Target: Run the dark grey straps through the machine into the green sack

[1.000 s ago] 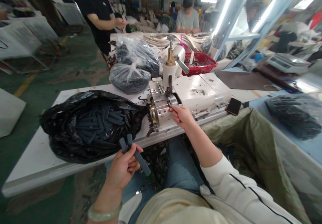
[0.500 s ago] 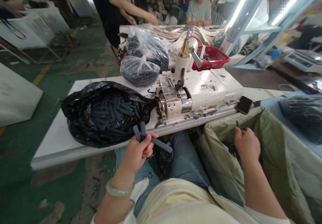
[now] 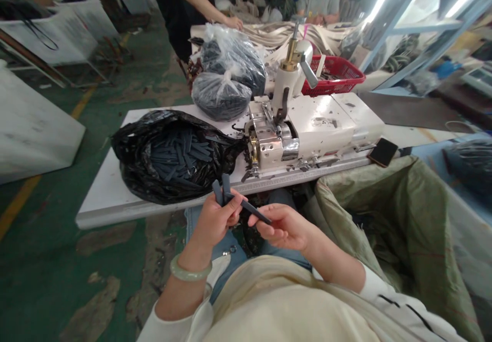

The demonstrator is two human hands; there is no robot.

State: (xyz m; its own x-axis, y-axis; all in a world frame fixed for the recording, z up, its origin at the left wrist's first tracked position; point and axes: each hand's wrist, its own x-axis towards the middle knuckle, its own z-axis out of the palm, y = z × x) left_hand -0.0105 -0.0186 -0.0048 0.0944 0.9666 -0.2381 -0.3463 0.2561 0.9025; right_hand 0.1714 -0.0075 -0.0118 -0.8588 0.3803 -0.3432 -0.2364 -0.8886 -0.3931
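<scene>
Green workshop floor [image 3: 57, 188] spreads out on all sides, and a long white table [image 3: 100, 208] stands just beyond the grip, its far end cut off by the frame. To the right-hand side of the grip gapes a green woven sack [image 3: 388, 214]; its depths are dark and hard to read. Beyond the grip and off to the left-hand side, a black bag [image 3: 130, 147] lies open on the table, heaped with loose strips. Straight beyond the grip sits a white machine [image 3: 319, 126], and farther back two clear bags [image 3: 226, 70] of dark pieces, a red basket [image 3: 340, 73] partly hidden behind the machine, and a phone [image 3: 382, 152] at the table's edge.

Over the lap, the left hand [image 3: 215, 221] is closed around a few dark strips [image 3: 223, 185], whose upper ends stick up above the fist; the lower ends are hidden in the palm. One slanting strip [image 3: 255, 213] reaches from that grip across to the right hand [image 3: 286, 229], which lies palm up, fingers loosely curled, touching its end. Whether those fingers actually pinch it, I cannot tell. A pale bracelet [image 3: 190, 273] circles the left wrist.
</scene>
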